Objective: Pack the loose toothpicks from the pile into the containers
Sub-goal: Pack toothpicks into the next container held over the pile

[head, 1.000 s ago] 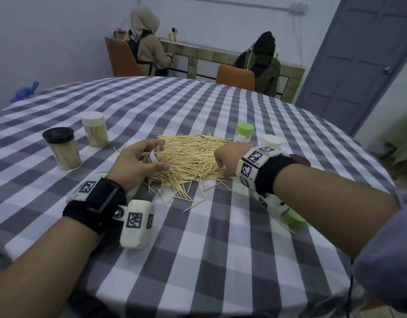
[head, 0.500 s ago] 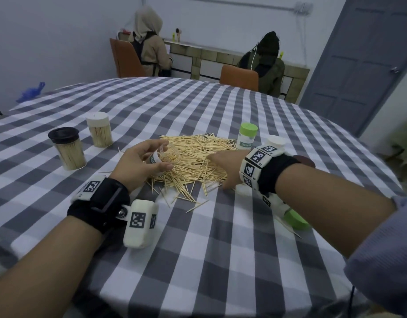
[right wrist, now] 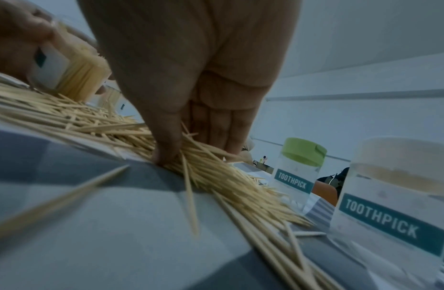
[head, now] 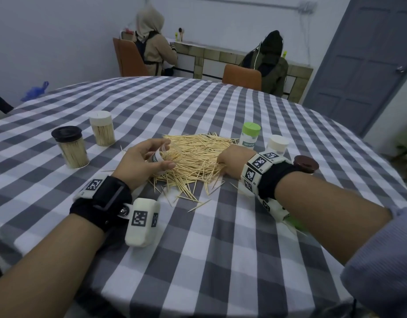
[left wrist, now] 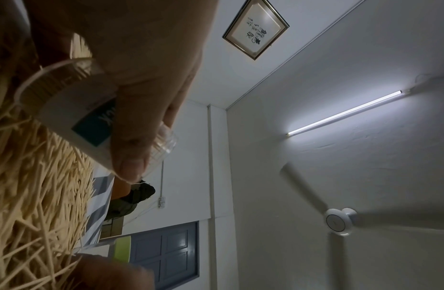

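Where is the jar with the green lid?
In the head view the green-lidded jar stands upright at the far right edge of the toothpick pile, just left of the white-lidded jar.

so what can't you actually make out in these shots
- Right hand fingertips: head view, hidden behind the hand itself.
- Held container fill level: left hand covers most of it.
- Brown lid: what is beneath is hidden by the right wrist.
- Loose toothpick: right wrist view, blurred.
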